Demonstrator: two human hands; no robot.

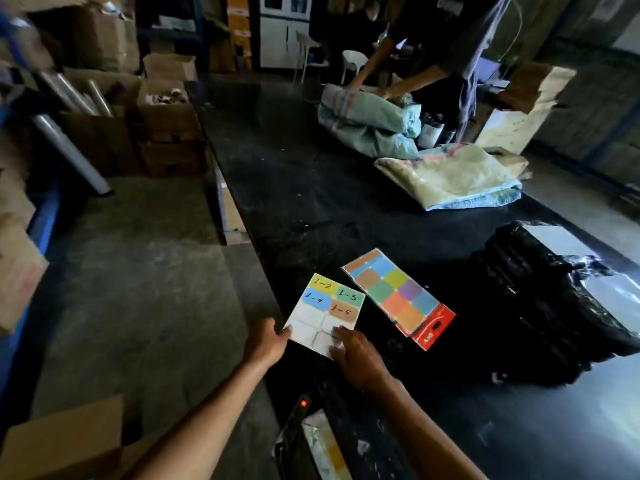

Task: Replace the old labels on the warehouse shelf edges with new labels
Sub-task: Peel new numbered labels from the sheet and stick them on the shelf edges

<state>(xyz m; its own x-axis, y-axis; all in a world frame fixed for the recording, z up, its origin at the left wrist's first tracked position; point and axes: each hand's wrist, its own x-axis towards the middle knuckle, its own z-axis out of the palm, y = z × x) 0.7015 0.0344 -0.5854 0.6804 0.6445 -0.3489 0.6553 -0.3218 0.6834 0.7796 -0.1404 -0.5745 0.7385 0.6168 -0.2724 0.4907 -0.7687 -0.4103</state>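
Labels marked 1-2, 1-3, 1-4 and 1-5 fill the top of the label sheet (325,311) lying at the near edge of the black table (294,174); my left hand (268,342) pinches its lower left corner, while my right hand (356,355) rests on its lower right with fingers spread, grasping nothing. Just beside it lies a pack of colored labels (398,296), and cardboard boxes (166,112) on the floor hold rolls.
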